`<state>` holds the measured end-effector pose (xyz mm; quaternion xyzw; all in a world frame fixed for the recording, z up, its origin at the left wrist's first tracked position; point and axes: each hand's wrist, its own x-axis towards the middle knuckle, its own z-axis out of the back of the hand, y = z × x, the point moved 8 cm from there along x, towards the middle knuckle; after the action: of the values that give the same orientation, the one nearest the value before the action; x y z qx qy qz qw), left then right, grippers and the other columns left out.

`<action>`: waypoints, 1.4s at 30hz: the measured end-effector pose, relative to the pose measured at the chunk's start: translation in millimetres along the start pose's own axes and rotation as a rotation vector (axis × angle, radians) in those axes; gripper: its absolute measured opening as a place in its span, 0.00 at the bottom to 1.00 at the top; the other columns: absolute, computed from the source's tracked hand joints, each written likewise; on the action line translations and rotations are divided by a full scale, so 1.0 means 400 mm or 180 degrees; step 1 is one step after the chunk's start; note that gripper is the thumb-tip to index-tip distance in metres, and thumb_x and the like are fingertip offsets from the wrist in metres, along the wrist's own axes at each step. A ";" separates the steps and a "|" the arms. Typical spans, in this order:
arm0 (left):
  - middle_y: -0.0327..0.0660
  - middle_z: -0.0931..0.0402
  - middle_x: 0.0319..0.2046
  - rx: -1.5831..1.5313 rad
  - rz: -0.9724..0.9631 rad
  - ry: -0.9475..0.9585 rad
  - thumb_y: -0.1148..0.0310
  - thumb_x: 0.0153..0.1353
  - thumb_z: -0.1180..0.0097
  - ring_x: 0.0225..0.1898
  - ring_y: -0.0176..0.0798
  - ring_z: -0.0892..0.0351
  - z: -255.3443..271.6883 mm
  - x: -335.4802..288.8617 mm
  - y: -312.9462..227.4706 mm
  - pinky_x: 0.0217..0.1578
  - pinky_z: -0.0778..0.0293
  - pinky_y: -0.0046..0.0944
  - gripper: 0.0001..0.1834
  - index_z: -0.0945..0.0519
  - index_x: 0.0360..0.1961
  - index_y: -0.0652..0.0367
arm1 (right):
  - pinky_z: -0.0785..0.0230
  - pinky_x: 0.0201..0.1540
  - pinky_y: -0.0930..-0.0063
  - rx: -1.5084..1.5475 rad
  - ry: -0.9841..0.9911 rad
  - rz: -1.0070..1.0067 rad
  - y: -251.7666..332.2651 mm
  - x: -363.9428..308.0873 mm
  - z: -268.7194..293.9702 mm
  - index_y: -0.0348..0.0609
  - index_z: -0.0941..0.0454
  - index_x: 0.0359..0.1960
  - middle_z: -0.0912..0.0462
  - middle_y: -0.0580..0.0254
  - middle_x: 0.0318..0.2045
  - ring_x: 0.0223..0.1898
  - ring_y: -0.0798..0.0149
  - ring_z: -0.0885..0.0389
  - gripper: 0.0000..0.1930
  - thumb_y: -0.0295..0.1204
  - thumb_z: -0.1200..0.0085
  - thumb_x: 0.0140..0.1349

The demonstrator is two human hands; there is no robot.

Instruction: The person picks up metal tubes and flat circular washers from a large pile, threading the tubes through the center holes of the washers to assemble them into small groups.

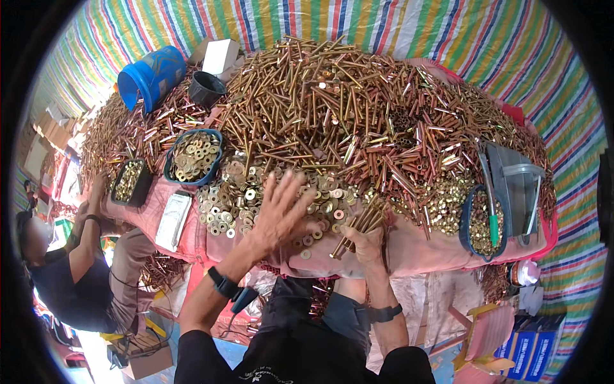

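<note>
My left hand (281, 208) hovers over or rests on the washers, palm down with its fingers spread; contact is hard to tell. Loose flat washers (246, 192) lie around it near the front edge of the cloth-covered table. In my right hand (368, 244) is a bundle of long brassy bolts (364, 221), gripped with their shafts tilted. Beyond both hands rises a large heap of long bolts and metal sleeves (300, 109). Small shiny nuts (441, 195) are piled to the right of my right hand.
Left stand a blue tub of washers (194, 176), a black tray of nuts (119, 200), a white package (173, 221), a black cup (206, 89) and a blue bucket (160, 73). Right are a blue nut tub (467, 233) and grey bin (517, 185). A co-worker (70, 275) sits left.
</note>
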<state>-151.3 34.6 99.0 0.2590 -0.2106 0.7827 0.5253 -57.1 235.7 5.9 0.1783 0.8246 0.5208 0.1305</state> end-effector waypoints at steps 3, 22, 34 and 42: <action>0.55 0.47 0.80 -0.0282 -0.0402 0.0716 0.34 0.57 0.34 0.81 0.65 0.51 -0.002 -0.091 -0.073 0.78 0.57 0.71 0.53 0.37 0.80 0.45 | 0.16 0.41 0.73 -0.0060 -0.0025 0.0058 0.001 -0.003 0.000 0.41 0.25 0.51 0.15 0.64 0.35 0.36 0.68 0.13 0.25 0.22 0.26 0.53; 0.56 0.46 0.80 -0.0233 0.0236 0.0875 0.38 0.54 0.29 0.81 0.67 0.50 -0.047 -0.065 -0.018 0.79 0.53 0.68 0.52 0.33 0.76 0.50 | 0.17 0.39 0.73 -0.0898 -0.0066 0.0074 0.007 -0.001 -0.002 0.42 0.22 0.48 0.15 0.65 0.33 0.35 0.71 0.14 0.21 0.26 0.26 0.55; 0.50 0.29 0.65 -0.3675 0.1838 -0.0193 0.58 0.55 0.19 0.69 0.49 0.30 -0.134 -0.054 -0.203 0.71 0.35 0.47 0.52 0.34 0.74 0.67 | 0.22 0.39 0.62 -0.2285 0.0095 0.1652 0.041 -0.103 -0.105 0.39 0.19 0.44 0.15 0.57 0.38 0.38 0.58 0.15 0.18 0.35 0.29 0.57; 0.39 0.16 0.43 -0.4402 0.2976 -0.0503 0.64 0.64 0.25 0.46 0.32 0.18 -0.182 -0.056 -0.223 0.51 0.22 0.38 0.29 0.24 0.62 0.62 | 0.24 0.55 0.57 -0.3239 0.0218 0.1921 0.046 -0.132 -0.106 0.34 0.32 0.67 0.19 0.47 0.55 0.51 0.48 0.16 0.34 0.41 0.35 0.66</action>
<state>-74.5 94.5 33.6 -0.1814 -0.7650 0.5939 0.1708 -23.4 185.9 42.0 0.3029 0.3877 0.8704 0.0191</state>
